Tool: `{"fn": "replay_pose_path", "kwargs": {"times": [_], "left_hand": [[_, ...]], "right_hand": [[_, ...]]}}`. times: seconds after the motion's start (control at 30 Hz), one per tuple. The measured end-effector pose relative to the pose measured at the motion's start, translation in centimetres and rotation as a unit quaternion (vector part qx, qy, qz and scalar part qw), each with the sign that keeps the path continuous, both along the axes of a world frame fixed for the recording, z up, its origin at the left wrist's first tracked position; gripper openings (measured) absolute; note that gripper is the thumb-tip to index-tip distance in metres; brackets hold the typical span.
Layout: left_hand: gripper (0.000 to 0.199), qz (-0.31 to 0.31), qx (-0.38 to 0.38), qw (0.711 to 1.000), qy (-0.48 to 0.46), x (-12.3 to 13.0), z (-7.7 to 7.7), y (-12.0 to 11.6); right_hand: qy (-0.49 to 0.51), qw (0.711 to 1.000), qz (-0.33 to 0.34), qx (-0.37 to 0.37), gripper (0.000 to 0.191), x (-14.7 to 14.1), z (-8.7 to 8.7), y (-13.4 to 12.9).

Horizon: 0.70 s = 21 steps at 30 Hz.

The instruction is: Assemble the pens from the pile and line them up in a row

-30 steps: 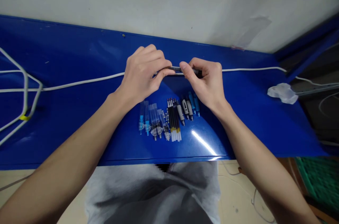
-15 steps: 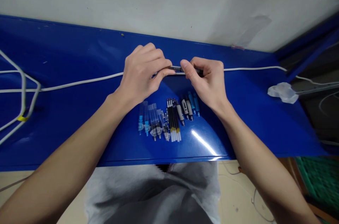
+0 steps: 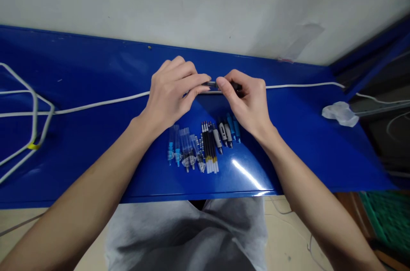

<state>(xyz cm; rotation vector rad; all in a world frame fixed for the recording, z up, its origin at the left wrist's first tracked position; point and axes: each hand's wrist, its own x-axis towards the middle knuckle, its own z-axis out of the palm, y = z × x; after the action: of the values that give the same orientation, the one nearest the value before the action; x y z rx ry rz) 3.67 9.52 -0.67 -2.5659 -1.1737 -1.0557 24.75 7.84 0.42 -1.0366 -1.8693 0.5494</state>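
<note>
Between my two hands is a dark pen (image 3: 211, 85), held level above the blue table. My left hand (image 3: 175, 88) pinches one end of it between thumb and fingertips. The other end is gripped by my right hand (image 3: 246, 97), its thumb laid along the dark barrel. Fingers cover much of the pen. Nearer me lie pen parts in a row: clear barrels (image 3: 185, 145) with blue or dark bits, several small springs (image 3: 201, 141), black ink refills (image 3: 210, 147) with pale ends, grey grip sections (image 3: 218, 138) and blue grip sections (image 3: 236, 128).
A white cable (image 3: 102, 103) runs across the blue table (image 3: 96, 155) behind my hands and loops at the left, where a yellow tie (image 3: 33, 146) binds it. Crumpled clear plastic (image 3: 341, 114) lies at the right. A pale wall (image 3: 128, 2) stands behind.
My hands have come slightly closer together on the pen, and less of it shows between them. The whole view has shifted a little. The parts on the table keep their arrangement.
</note>
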Motion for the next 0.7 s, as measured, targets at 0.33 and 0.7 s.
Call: {"fn": "replay_pose_path", "kwargs": {"times": [0.33, 0.7], "left_hand": [[0.035, 0.002, -0.019, 1.000, 0.024, -0.2, -0.4, 0.5], [0.043, 0.012, -0.047, 0.998, 0.026, -0.3, -0.4, 0.5]], "right_hand": [[-0.073, 0.995, -0.026, 0.065, 0.044, 1.1, -0.8, 1.1], [-0.105, 0.990, -0.047, 0.079, 0.043, 1.2, -0.8, 1.1]]}}
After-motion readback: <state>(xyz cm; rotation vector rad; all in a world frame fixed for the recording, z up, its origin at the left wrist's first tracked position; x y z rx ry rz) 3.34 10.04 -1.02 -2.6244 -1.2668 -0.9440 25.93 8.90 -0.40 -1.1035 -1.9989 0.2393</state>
